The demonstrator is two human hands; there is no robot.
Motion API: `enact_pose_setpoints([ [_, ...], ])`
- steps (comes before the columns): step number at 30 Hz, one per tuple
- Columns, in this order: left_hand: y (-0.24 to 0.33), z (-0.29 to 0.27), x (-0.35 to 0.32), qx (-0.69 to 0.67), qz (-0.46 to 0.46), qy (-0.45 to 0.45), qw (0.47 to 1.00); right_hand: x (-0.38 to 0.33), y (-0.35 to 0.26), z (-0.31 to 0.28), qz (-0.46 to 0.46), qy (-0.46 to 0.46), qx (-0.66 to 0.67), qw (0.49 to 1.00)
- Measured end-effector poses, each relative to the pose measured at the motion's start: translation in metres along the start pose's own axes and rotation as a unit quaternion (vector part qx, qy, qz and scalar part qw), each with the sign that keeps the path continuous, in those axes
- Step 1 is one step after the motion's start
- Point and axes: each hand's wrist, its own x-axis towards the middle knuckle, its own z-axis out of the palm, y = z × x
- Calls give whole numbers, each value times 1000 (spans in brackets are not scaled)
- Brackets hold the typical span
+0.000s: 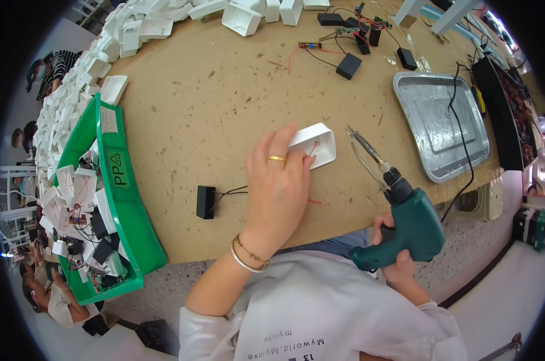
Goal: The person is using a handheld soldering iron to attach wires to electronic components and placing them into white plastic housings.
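My left hand [279, 180] is closed on a small white plastic housing [326, 146] on the table, its fingers reaching over the near wall. A thin red wire [313, 148] shows inside the housing by my fingertips. A black rectangular block [205, 202] lies left of the hand, its dark leads running under the palm; a short red wire end sticks out on the other side. My right hand [398, 265] grips the handle of a dark green soldering gun [418, 222]. Its metal tip points up and left, right of the housing and apart from it.
At the left stands a green bin [128, 192] of wired white housings and black blocks. White housings [146, 28] pile along the far left edge. Circuit boards with black blocks [348, 66] lie at the back. A metal tray [437, 165] sits at right, crossed by a black cable [463, 144].
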Motion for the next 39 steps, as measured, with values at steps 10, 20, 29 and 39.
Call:
enact_pose_setpoints([
  [10, 4, -1, 9, 47, 20, -22, 998, -8, -7, -10, 59, -57, -141, 987],
  [20, 1, 0, 13, 35, 1, -59, 998, -17, 3, -32, 78, -126, -257, 955],
  [29, 2, 0, 12, 1, -11, -65, 998, -13, 1, -24, 74, -127, -256, 955],
  [39, -4, 5, 6, -65, 2, 8, 998, -14, 1, -25, 75, -125, -269, 952],
])
